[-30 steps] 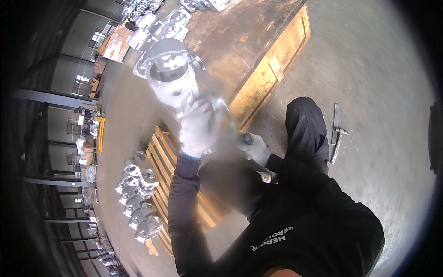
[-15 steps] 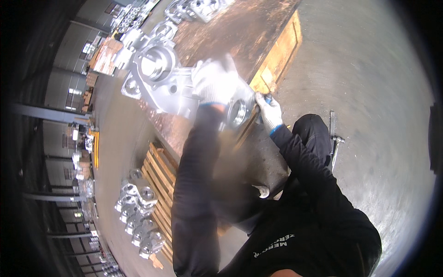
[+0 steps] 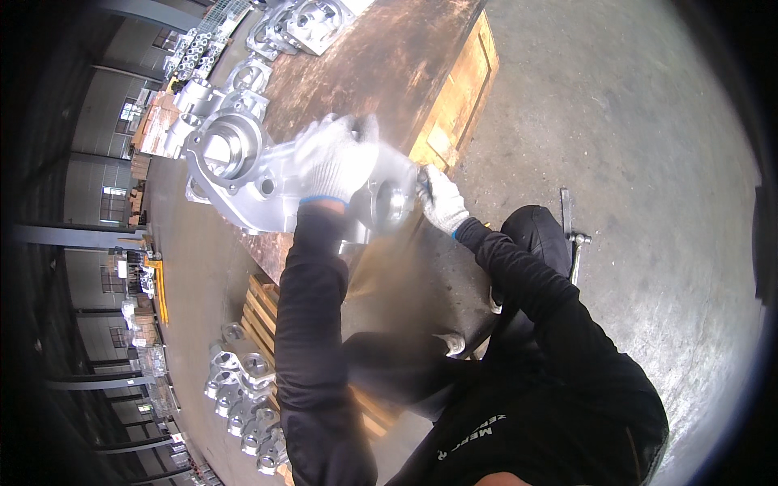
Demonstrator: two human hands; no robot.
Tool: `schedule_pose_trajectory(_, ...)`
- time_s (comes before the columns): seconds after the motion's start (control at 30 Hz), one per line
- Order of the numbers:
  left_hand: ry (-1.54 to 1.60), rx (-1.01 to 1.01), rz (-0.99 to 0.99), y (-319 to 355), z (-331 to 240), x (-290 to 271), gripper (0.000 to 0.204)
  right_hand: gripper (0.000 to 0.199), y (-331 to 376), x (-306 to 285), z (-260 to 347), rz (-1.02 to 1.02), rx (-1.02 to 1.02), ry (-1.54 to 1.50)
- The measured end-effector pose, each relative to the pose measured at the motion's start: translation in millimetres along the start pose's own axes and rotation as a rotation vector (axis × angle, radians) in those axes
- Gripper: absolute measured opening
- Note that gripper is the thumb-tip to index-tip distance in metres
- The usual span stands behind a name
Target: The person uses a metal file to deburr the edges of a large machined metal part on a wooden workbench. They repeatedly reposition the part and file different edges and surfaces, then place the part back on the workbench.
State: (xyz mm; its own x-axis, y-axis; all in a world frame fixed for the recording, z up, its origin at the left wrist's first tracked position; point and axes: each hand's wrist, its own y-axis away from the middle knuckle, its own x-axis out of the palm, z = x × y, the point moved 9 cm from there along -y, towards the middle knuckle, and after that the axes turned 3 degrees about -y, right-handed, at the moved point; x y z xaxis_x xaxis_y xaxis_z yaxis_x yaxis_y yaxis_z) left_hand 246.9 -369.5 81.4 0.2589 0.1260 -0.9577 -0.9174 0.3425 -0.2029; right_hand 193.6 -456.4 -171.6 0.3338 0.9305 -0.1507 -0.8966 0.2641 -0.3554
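A large silver metal casting (image 3: 279,174) with a wide round bore lies along the near end of the worn brown workbench. My left hand (image 3: 336,158), in a white knit glove with a blue cuff, is closed over the casting's middle, its fingers bent and slightly blurred. My right hand (image 3: 442,202), gloved alike, is closed beside the casting's right end, near the bench corner. Only a small dark bit shows at its fingertips; what it holds is mostly hidden. The casting's right end is smeared by motion.
More silver castings (image 3: 316,24) stand on the far part of the workbench (image 3: 365,73). Several others (image 3: 243,397) sit low at the left beside a slatted wooden pallet (image 3: 259,312). A long-handled metal tool (image 3: 577,243) is at the right, next to my knee.
The whole view has shifted, so bench, casting and hands sit further left. A blue piece at my right hand no longer shows. Both hands stay at the casting.
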Motion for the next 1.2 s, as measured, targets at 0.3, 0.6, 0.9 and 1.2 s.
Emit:
schedule_pose_trajectory(0.3, 0.009, 0.015, -0.154, 0.4, -3.2, -5.5, 0.043, 0.017, -5.7, -0.6, -3.2, -0.085, -0.069, 0.030)
schedule_pose_trajectory(0.6, -0.009, -0.001, -0.051, 1.4, -4.5, -2.8, 0.055, 0.018, -7.0, 3.2, 0.1, -0.080, -0.108, 0.137)
schedule_pose_trajectory(0.9, 0.053, -0.084, -0.049, -5.8, -0.2, 0.4, 0.057, 0.018, 4.7, 13.3, 5.8, -0.191, -0.048, 0.266)
schedule_pose_trajectory(1.2, 0.049, -0.093, -0.047, -5.7, -1.4, 1.8, 0.061, 0.018, 18.6, 19.9, 2.7, -0.269, 0.076, 0.377)
